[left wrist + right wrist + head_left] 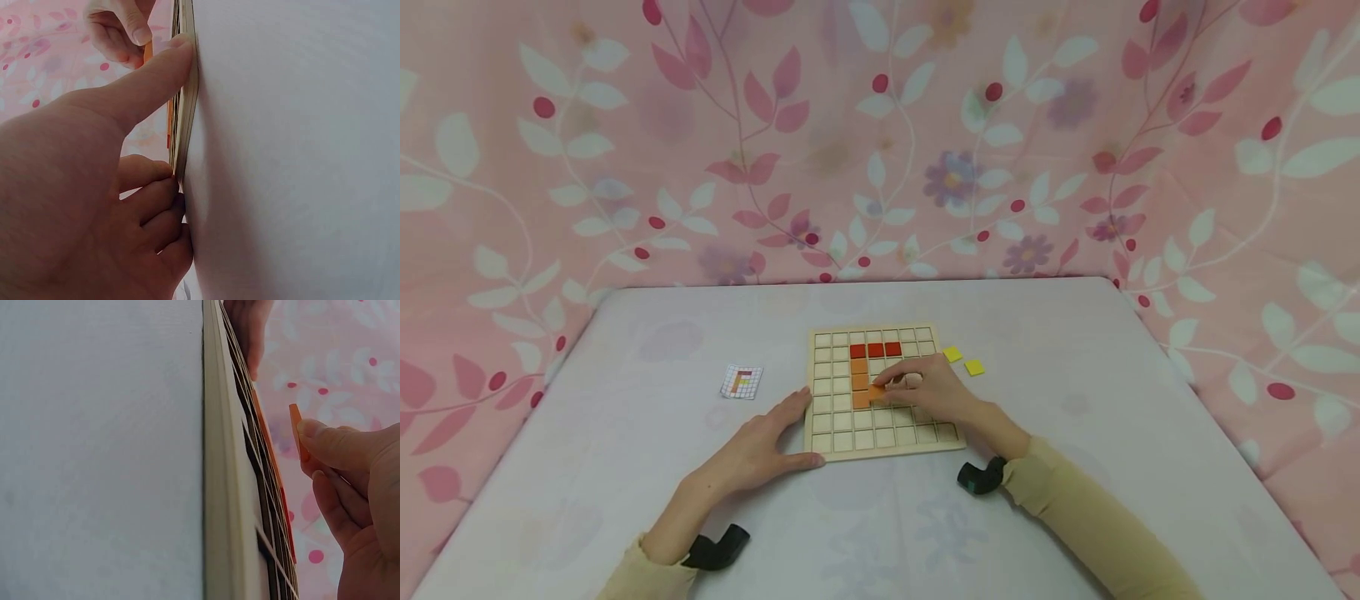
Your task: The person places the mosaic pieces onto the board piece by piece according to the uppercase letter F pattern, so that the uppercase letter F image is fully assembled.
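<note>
A wooden grid board lies on the table. Three red square tiles form a row on it, with a column of orange tiles running down from the left one. Thumb and fingertips of my right hand pinch another orange tile, which is held slightly above the board in the right wrist view, beside the column's lower end. My left hand steadies the board, its thumb at the near left corner and its fingers against the left edge.
Two yellow tiles lie to the right of the board. On the left is a small paper card printed with a coloured grid pattern. A pink floral curtain hangs behind the white-covered table.
</note>
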Action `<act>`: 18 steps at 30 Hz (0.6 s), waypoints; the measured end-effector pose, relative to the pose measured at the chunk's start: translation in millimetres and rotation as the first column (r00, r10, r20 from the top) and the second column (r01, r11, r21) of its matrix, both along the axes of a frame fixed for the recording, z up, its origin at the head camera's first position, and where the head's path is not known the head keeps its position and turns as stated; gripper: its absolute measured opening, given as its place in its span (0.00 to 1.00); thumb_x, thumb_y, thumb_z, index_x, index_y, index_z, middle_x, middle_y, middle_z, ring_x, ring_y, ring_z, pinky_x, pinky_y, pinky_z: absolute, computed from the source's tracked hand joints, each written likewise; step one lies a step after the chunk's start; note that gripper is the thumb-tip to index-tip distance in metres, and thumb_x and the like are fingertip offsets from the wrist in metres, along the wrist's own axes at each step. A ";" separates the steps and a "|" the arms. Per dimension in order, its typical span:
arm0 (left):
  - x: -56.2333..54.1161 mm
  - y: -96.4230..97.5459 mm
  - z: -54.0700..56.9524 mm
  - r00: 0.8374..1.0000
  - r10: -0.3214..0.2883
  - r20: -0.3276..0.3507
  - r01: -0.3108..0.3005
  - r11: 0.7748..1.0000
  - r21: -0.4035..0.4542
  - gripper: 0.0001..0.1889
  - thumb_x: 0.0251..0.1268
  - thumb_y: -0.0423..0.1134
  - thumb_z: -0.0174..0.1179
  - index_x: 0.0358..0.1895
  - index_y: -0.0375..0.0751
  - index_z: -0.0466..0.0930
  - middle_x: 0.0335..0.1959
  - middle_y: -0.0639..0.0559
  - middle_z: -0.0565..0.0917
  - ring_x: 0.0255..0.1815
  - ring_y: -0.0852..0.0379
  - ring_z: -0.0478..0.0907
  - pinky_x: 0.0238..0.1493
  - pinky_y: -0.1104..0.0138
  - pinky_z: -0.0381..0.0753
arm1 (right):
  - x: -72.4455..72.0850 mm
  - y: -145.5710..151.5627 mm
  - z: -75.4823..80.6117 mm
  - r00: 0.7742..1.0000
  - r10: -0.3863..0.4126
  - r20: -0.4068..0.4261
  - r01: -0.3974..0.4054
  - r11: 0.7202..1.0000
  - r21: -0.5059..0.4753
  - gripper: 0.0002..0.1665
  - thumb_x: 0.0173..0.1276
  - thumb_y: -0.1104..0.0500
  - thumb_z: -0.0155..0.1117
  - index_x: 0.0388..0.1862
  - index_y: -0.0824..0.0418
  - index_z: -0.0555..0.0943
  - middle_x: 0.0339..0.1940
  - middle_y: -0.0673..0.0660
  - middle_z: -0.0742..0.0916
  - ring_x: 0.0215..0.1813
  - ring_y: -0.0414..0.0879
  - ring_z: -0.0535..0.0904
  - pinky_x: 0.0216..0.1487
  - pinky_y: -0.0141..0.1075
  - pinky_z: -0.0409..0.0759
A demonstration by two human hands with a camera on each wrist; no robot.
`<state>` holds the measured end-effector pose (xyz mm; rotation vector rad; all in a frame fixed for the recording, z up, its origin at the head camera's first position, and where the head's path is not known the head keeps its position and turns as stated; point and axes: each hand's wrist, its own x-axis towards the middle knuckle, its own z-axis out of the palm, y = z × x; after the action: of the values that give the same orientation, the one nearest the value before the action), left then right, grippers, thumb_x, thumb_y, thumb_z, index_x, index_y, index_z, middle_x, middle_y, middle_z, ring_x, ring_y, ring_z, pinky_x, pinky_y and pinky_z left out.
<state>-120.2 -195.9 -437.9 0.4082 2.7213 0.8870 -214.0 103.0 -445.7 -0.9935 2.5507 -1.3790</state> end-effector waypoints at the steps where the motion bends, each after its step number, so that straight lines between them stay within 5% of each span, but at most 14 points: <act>1: 0.0 0.1 -0.2 1.000 0.000 0.000 0.000 1.000 -0.001 0.55 0.54 0.62 0.71 0.81 0.46 0.52 0.81 0.49 0.56 0.80 0.44 0.53 0.74 0.43 0.60 | 0.0 -2.2 0.0 1.000 0.003 -0.004 -0.003 1.000 -0.002 0.11 0.61 0.56 0.76 0.43 0.48 0.90 0.41 0.40 0.90 0.40 0.38 0.82 0.44 0.37 0.81; 18: -0.6 0.9 0.2 1.000 -0.007 -0.006 0.007 1.000 -0.003 0.54 0.55 0.61 0.71 0.80 0.45 0.52 0.81 0.47 0.57 0.80 0.42 0.54 0.73 0.43 0.61 | 6.4 -11.3 -7.6 0.997 0.052 0.058 -0.048 0.997 -0.066 0.12 0.61 0.58 0.76 0.45 0.52 0.90 0.43 0.43 0.91 0.47 0.38 0.83 0.50 0.37 0.83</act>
<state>-120.8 -195.0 -437.7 0.4202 2.7244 0.8817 -207.6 91.8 -453.3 -1.0031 2.4370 -1.4628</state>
